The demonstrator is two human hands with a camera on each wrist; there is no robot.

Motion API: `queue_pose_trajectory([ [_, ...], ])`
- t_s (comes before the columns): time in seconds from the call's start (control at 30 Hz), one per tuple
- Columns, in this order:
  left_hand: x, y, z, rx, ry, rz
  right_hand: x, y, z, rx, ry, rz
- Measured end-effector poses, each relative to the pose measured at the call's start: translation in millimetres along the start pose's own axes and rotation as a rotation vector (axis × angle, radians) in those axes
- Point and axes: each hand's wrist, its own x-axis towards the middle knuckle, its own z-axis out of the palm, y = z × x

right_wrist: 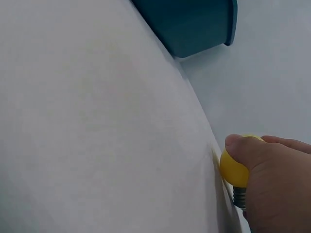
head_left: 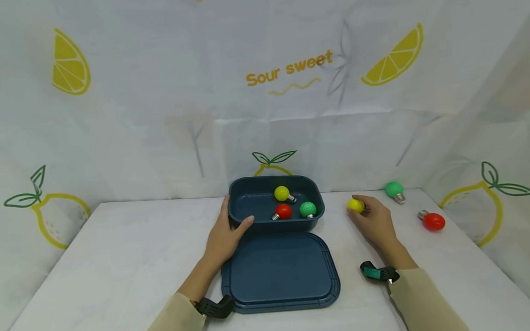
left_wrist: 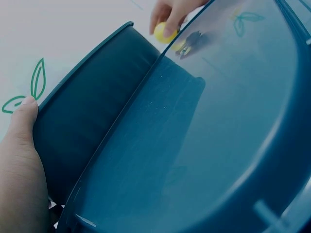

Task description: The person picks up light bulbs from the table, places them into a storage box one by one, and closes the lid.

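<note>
My left hand [head_left: 222, 239] holds the near left corner of a dark blue plastic box [head_left: 259, 228], fingers along its left side and thumb at the front rim. Inside lie a yellow light bulb [head_left: 282, 193], a red light bulb [head_left: 284, 211] and a green light bulb [head_left: 308, 209]. To the right of the box, my right hand [head_left: 376, 220] pinches another yellow light bulb [head_left: 355, 206] between thumb and fingers, low by the table. In the right wrist view that bulb [right_wrist: 234, 171] shows its metal screw base pointing down.
A flat dark blue lid [head_left: 279, 272] lies in front of the box. Beyond my right hand are a second green bulb [head_left: 394, 188] and a second red bulb [head_left: 433, 221] on the white table [head_left: 131, 272]. A lemon-print cloth [head_left: 162, 101] hangs behind.
</note>
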Motion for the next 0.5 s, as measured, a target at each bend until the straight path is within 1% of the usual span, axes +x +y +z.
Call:
queue_pose_trajectory([
  [0.17,0.5,1.0,-3.2,-0.010,0.000,0.007,1.6,-13.0,2.3,0.009,0.015,-0.017],
  [0.33,-1.3,-0.3,-5.0,-0.011,0.011,-0.001,9.1,-31.4,3.5,0.095,0.046,-0.033],
  [0.5,-1.8,-0.1,-1.4,-0.009,0.007,-0.003,18.9,-59.5,-7.7,0.176,0.077,0.010],
])
